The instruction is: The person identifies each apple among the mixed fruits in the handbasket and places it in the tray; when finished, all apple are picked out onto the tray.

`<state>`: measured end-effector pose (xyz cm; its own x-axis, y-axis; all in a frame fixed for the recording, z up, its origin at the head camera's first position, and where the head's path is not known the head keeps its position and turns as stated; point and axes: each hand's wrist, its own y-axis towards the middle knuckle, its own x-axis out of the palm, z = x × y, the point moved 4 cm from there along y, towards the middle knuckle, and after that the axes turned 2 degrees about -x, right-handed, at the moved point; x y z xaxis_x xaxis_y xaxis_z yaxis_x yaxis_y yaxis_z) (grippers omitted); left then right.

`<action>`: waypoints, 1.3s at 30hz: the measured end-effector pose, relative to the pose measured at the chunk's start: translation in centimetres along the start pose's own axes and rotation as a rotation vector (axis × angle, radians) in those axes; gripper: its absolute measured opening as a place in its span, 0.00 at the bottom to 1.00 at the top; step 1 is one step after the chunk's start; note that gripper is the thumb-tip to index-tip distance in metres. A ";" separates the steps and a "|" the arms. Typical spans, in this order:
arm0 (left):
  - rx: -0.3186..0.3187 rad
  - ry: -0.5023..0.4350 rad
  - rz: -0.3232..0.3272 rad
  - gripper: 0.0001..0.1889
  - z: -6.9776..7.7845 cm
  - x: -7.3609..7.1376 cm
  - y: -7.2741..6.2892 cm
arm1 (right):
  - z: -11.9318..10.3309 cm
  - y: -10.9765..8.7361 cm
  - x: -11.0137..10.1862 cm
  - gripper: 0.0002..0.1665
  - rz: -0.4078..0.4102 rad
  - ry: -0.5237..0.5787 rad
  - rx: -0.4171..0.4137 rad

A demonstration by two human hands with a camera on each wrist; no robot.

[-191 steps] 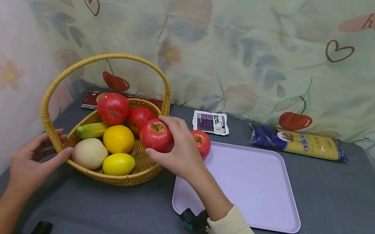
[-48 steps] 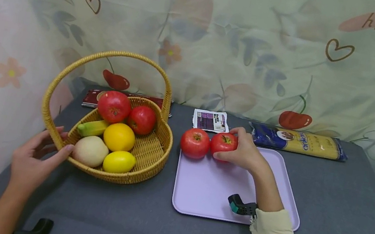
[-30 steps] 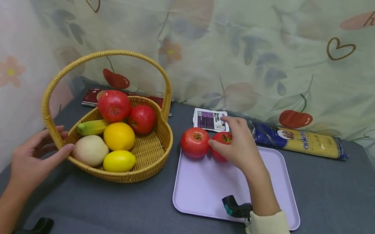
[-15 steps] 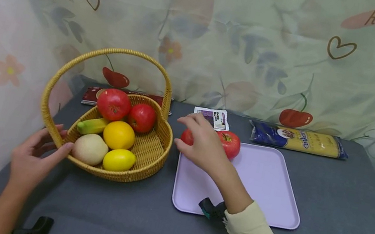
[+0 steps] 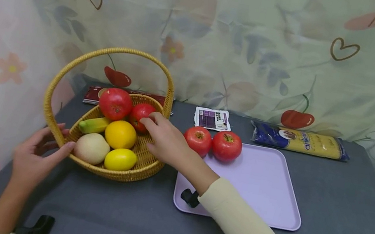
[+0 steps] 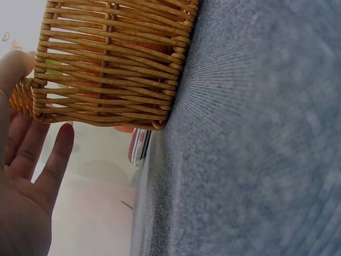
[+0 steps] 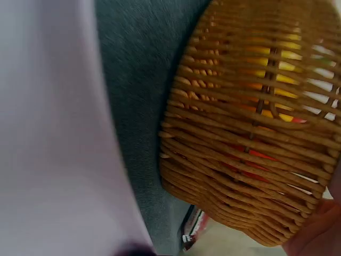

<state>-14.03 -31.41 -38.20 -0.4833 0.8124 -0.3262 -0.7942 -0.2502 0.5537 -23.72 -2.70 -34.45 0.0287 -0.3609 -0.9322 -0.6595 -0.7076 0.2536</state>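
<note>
In the head view, my left hand (image 5: 36, 155) holds the wicker basket (image 5: 140, 173) at the left foot of its handle, thumb on the rim and fingers behind. My right hand (image 5: 166, 138) reaches over the basket's right side, its fingertips at the right edge of a red apple (image 5: 140, 115), its fingers not closed round it. Beside that apple lie another red apple (image 5: 115, 103), a green-yellow banana (image 5: 93, 125), an orange (image 5: 120, 135), a lemon (image 5: 121, 159) and a pale round fruit (image 5: 92, 148). Two red apples (image 5: 198, 139) sit at the back left of the lilac tray (image 5: 254, 187).
Behind the tray lie a small white-and-purple packet (image 5: 212, 119) and a blue-and-yellow pasta bag (image 5: 301, 141). A dark red packet (image 5: 93, 95) lies behind the basket. A printed curtain (image 5: 207, 45) hangs at the back of the grey table (image 5: 117, 217).
My right hand set an apple from the basket on the tray beside the other, let go, and moved left back over the basket. My left hand has stayed on the basket.
</note>
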 end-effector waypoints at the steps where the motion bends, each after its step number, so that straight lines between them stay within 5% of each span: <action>1: -0.003 0.003 0.004 0.29 0.0 0.0 0.0 | 0.0 0.4 0.2 0.34 -0.009 -0.007 0.016; 11: 0.011 0.008 0.006 0.29 0.3 -0.2 0.1 | 0.3 3.7 1.9 0.43 -0.126 -0.151 0.209; 20: 0.017 0.002 -0.002 0.28 0.5 -0.1 0.2 | 0.6 5.8 3.4 0.40 -0.112 -0.312 0.217; 39: -0.004 0.018 -0.002 0.29 0.1 0.0 0.0 | 0.7 5.4 3.5 0.48 -0.044 -0.285 0.257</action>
<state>-13.97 -31.37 -38.11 -0.4883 0.8033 -0.3411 -0.7966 -0.2506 0.5501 -27.70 -7.35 -36.55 -0.1247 -0.1246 -0.9843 -0.8301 -0.5303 0.1723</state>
